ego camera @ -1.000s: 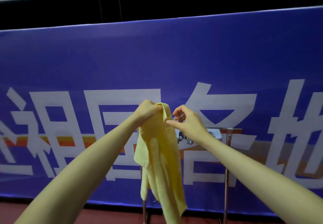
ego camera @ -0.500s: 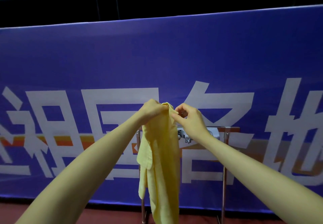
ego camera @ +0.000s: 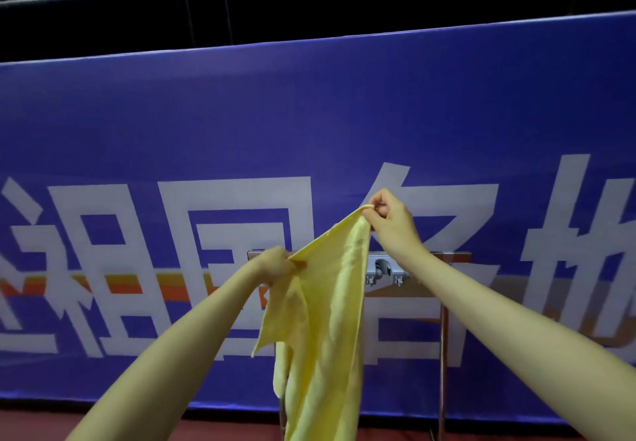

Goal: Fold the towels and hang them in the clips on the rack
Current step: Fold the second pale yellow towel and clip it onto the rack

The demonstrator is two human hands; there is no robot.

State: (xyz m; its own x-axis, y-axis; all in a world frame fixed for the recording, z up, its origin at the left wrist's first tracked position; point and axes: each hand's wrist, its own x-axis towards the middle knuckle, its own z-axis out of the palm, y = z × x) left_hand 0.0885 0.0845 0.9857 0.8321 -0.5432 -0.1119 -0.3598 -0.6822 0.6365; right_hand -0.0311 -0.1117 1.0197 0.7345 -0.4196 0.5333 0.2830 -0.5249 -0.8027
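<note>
A pale yellow towel [ego camera: 327,330] hangs in front of me, stretched along its top edge between both hands. My right hand [ego camera: 390,223] pinches the upper corner, raised above the rack. My left hand [ego camera: 277,265] grips the edge lower down and to the left. The rest of the towel droops in loose folds towards the floor. Behind it stands a metal rack [ego camera: 444,303] with a horizontal top bar. Silver clips [ego camera: 383,272] on that bar show just right of the towel; the rack's left side is partly hidden by the cloth.
A long blue banner [ego camera: 309,113] with large white characters runs across the whole view right behind the rack. Dark railings [ego camera: 206,0] stand above it. A reddish floor [ego camera: 51,423] shows at the bottom.
The hands, close together at the towel's top, have drawn apart. My right hand rose up and right with a corner; my left dropped lower, spreading the top edge taut.
</note>
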